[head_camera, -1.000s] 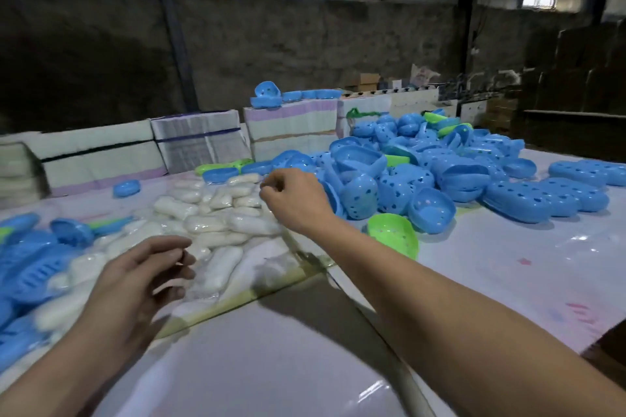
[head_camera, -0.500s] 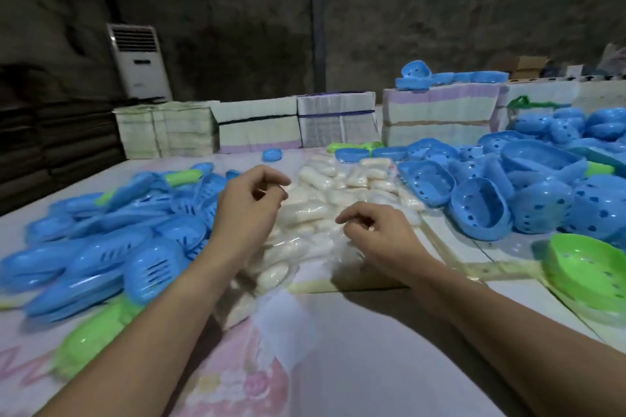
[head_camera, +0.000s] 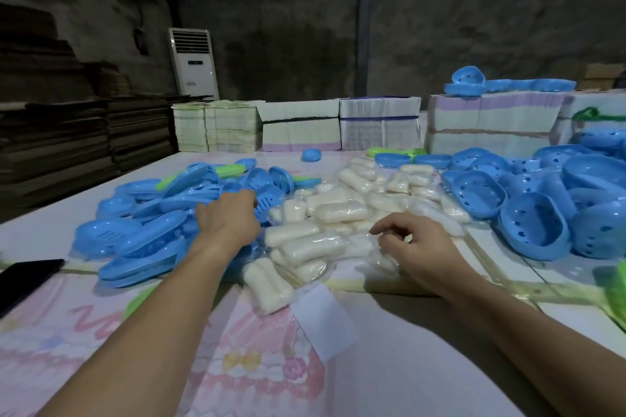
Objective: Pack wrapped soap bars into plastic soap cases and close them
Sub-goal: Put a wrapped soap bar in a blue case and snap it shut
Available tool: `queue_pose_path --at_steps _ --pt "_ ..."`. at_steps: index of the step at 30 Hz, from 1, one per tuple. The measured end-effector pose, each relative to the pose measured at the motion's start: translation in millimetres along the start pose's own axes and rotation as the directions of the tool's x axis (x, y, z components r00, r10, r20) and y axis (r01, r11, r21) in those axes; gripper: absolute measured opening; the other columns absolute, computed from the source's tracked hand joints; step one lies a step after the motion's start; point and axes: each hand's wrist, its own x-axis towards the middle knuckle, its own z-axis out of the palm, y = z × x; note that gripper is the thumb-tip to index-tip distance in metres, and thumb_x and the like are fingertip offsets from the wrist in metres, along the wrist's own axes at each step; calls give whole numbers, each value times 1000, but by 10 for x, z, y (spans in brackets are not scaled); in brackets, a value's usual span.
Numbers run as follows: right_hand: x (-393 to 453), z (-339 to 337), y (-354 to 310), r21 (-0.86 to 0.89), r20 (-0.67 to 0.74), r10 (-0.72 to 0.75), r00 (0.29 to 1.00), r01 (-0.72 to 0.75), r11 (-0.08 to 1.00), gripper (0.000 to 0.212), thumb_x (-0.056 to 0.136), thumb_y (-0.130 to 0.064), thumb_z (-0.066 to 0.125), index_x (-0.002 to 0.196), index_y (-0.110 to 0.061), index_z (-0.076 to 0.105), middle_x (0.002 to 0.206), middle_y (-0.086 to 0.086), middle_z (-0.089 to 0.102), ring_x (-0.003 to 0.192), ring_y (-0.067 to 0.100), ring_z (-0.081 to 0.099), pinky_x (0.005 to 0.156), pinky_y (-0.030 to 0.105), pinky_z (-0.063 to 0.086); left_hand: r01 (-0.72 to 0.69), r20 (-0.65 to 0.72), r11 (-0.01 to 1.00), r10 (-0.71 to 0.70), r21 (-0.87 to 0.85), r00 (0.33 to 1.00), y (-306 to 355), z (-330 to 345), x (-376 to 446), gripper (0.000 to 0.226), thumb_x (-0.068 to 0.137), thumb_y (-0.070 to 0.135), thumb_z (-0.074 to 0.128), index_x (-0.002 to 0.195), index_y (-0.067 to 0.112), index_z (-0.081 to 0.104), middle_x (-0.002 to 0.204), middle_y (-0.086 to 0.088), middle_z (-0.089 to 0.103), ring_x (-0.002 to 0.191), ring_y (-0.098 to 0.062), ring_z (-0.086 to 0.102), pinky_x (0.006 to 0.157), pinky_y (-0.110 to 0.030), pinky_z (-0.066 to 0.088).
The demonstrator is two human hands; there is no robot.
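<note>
Your left hand (head_camera: 227,221) has moved left from white plastic-wrapped soap bars (head_camera: 333,213) onto blue plastic case lids (head_camera: 142,240), fingers hidden, grip unclear. Right hand (head_camera: 420,249) loosely curled over centre soap pile, bars' long axes mostly left-right.

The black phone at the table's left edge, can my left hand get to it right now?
Probably yes. The left hand lies on the blue case pile, and the phone lies on bare table nearer the person and to the left, nothing stacked on it or between them.
</note>
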Motion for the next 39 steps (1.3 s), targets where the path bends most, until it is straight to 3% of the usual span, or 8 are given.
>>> queue_pose_path --at_steps 5,9,13,17,24,29,34,39 --pt "3 -23 32 26 -31 28 999 -27 999 27 83 -8 59 81 -33 71 67 -3 61 65 17 62 60 30 50 -279 -363 929 179 -244 914 267 -41 -87 44 93 4 48 126 30 61 123 4 63 117 -23 56 96 -42 33" --pt "19 -57 37 51 -103 47 994 -42 998 27 82 -8 60 80 -33 71 68 -2 63 59 6 56 62 22 47 -578 -491 652 340 -492 802 454 -25 -246 37 82 2 57 111 23 68 99 5 62 99 -19 57 86 -33 43" --pt "38 -120 38 52 -156 70 985 -63 997 26 83 -8 60 80 -32 70 72 3 66 65 10 58 62 19 46 -608 -367 476 508 -635 780 576 -55 -436 48 71 10 59 111 37 67 82 12 58 86 -7 56 86 -26 50" --pt "90 -223 56 -6 -256 104 961 -110 994 27 85 -11 59 79 -36 67 73 -8 65 71 5 58 62 16 42 -547 -234 348 639 -762 733 633 -86 -562 28 66 5 60 71 33 64 80 16 60 83 -4 59 84 -26 50" --pt "112 -393 104 -395 -62 146 987 -158 905 41 82 -2 55 107 -32 69 105 -4 63 101 17 56 86 31 45 -566 -106 344 782 -749 615 667 -29 -619 46 81 -14 61 66 30 60 130 9 49 120 -9 56 105 -27 45" --pt "45 -358 46 -475 297 75 952 79 876 63 72 -15 51 129 -39 58 123 -16 55 117 17 35 94 30 34 -616 -193 429 696 -661 692 732 2 -592 48 80 -14 51 65 31 52 118 12 58 112 -13 56 94 -31 47" --pt "58 -371 84 -562 354 143 924 88 822 72 67 -23 49 133 -50 47 126 -14 53 114 20 33 91 36 30 -519 -252 456 527 -723 812 754 28 -577 46 82 -16 42 70 27 54 116 2 65 108 -8 57 85 -12 43" --pt "78 -352 103 -704 325 137 936 143 696 42 66 -52 47 104 -38 57 106 -10 48 101 22 34 80 39 31 -154 -68 175 419 -973 905 898 48 -676 58 89 -18 35 58 25 60 123 10 61 91 -17 71 69 -33 63"
